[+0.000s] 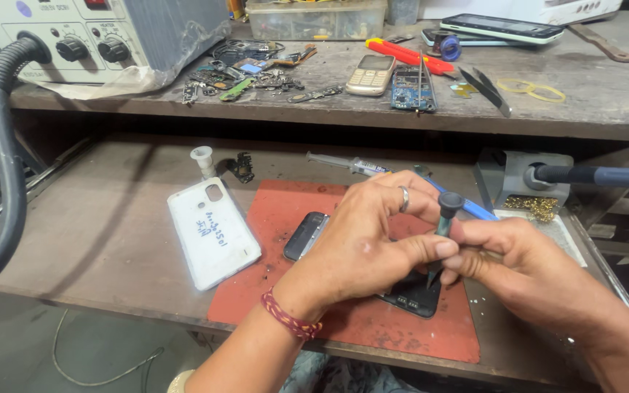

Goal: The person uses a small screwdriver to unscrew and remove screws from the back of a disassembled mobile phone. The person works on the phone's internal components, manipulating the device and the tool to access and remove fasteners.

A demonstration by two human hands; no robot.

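Note:
My left hand (373, 244) lies over a dark opened phone (410, 295) on a red work mat (285, 218), thumb pressed against a small green-handled screwdriver (443, 222). My right hand (518, 262) pinches the same screwdriver, which stands upright with its tip on the phone. A ring is on my left hand and a braided band circles the wrist. A small black part (305, 236) lies on the mat just left of my hand. Most of the phone is hidden under my hands.
A white phone back cover (211, 231) lies left of the mat, beside a white nozzle (203, 160). A syringe (343, 163) and soldering iron stand (522, 178) sit behind. The upper shelf holds a hot-air station (89, 36), circuit boards, keypad phone (370, 74), tweezers.

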